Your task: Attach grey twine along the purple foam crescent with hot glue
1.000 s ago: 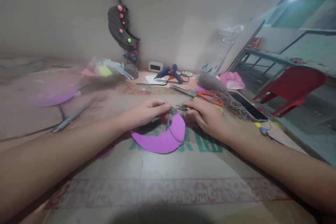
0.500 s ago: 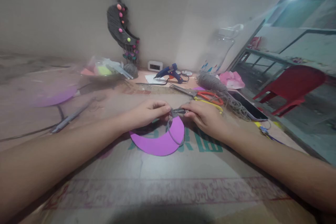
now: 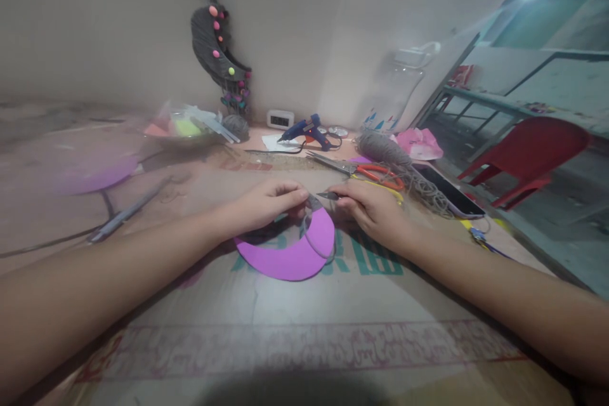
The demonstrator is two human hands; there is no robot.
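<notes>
A purple crescent-shaped cutout (image 3: pixel 285 262) lies in front of me, its upper tip wrapped in grey yarn (image 3: pixel 314 202). A loose strand of that yarn loops down across the purple face. My left hand (image 3: pixel 278 204) is closed, pinching the crescent near its wrapped tip. In my right hand (image 3: pixel 366 206), fingers closed, is a small dark pointed tool (image 3: pixel 328 195); its kind is not clear. Its point faces the wrapped tip, with a small gap between them.
Behind my right hand lie orange-and-yellow-handled scissors (image 3: pixel 375 174), a grey yarn skein (image 3: pixel 380 147) and a phone (image 3: pixel 447 190). A blue glue gun (image 3: pixel 307 130) stands by a small white clock (image 3: pixel 280 118). A yarn-wrapped crescent (image 3: pixel 204 44) hangs on the wall. Far left is a bowl (image 3: pixel 176 136).
The dark tool in my right hand has drawn back slightly right and up from the yarn-wrapped tip, which it was touching or overlapping. My left hand stays on the crescent.
</notes>
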